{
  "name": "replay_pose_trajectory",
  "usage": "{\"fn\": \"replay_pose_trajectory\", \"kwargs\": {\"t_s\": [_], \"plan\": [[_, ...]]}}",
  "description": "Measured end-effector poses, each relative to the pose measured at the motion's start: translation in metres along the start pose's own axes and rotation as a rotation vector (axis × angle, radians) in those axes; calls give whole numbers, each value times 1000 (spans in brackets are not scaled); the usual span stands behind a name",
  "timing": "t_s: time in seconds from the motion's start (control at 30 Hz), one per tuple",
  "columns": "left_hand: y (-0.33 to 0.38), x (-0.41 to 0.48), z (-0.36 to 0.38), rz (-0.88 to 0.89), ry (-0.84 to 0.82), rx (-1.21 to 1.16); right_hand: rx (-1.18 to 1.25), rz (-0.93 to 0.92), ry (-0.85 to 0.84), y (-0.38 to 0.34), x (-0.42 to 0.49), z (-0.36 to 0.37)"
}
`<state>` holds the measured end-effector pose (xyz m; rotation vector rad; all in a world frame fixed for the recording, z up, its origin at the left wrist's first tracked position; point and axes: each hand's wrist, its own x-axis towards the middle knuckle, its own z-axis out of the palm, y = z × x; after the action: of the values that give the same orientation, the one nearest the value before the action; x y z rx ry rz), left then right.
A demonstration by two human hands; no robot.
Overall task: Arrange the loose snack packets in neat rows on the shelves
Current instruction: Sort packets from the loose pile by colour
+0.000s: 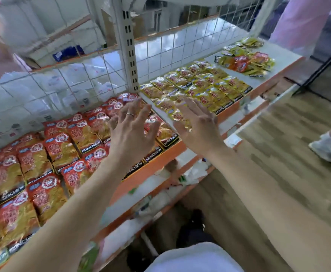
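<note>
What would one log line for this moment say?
left hand: open, over red packets | right hand: open, over yellow packets | loose pile: unsorted, far right

Hands (133, 132) spread (empty), over packets (62, 150) — rowed

Bright, even light is filling the scene w/ only soft, faint shadows. Glare is glinting off the foil snack packets (62, 152). Motion blur is softening the left hand (133, 132) & right hand (198, 128). Wide-angle distortion is bending the shelf (121, 189) lines, and the pic edges are smearing.
</note>
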<state>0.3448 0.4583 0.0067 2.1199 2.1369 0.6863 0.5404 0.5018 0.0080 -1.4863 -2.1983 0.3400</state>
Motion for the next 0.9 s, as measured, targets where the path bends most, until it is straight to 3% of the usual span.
{"fn": "replay_pose_trajectory", "kwargs": {"t_s": [0.33,0.9], "plan": [[83,-8,22,78,10,55,31,68,39,61,-38,-57],[290,30,101,52,14,71,-50,21,44,265,-60,-176]]}}
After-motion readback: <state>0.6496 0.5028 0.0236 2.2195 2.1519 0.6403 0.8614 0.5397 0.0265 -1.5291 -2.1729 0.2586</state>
